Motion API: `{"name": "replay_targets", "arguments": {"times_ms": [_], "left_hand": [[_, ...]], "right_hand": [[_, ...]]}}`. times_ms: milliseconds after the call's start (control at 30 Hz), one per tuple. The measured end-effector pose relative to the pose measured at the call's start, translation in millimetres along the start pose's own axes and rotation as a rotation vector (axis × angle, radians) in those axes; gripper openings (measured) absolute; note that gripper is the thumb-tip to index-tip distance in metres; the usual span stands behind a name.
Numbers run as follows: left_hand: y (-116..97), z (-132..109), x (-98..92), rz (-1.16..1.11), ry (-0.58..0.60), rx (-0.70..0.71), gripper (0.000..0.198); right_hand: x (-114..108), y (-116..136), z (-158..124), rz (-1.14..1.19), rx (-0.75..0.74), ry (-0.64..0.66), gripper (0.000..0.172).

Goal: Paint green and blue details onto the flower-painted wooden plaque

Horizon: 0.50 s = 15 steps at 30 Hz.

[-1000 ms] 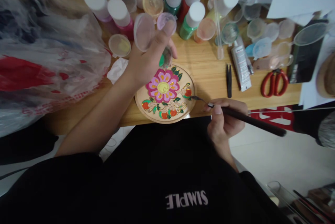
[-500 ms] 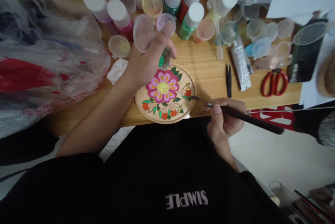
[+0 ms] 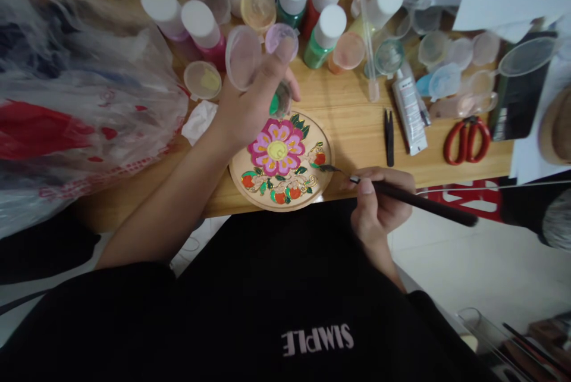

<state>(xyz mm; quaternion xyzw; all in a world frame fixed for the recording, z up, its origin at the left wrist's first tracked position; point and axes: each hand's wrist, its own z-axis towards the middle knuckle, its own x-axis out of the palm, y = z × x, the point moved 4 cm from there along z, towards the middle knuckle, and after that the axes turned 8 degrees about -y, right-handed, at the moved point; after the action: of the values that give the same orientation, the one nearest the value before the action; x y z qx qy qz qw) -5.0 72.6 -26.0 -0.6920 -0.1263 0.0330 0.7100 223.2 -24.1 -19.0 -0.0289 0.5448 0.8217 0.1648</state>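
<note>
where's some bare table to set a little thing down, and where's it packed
Bare tabletop shows between the round floral panel and the black tweezers, beyond the right hand. A narrower strip lies in front of the squeeze tube and red-handled scissors. It's crowded at the back with white-capped paint bottles and cups; a plastic bag takes the left.

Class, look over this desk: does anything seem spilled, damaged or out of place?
I see no spill or damage. Only the crumpled white wad looks slightly odd: it lies loose on the wooden table between the plastic bag and round floral plaque, like discarded tissue.
</note>
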Motion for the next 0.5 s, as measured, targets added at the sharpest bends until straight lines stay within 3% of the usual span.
{"name": "replay_targets", "arguments": {"times_ms": [300, 500], "left_hand": [[2.9, 0.8, -1.3, 0.051, 0.028, 0.001, 0.072], [-1.3, 0.3, 0.2, 0.025, -0.004, -0.009, 0.071]], "right_hand": [[0.9, 0.8, 1.6, 0.044, 0.009, -0.02, 0.009], [3.5, -3.3, 2.1, 0.069, 0.137, -0.035, 0.007]]}}
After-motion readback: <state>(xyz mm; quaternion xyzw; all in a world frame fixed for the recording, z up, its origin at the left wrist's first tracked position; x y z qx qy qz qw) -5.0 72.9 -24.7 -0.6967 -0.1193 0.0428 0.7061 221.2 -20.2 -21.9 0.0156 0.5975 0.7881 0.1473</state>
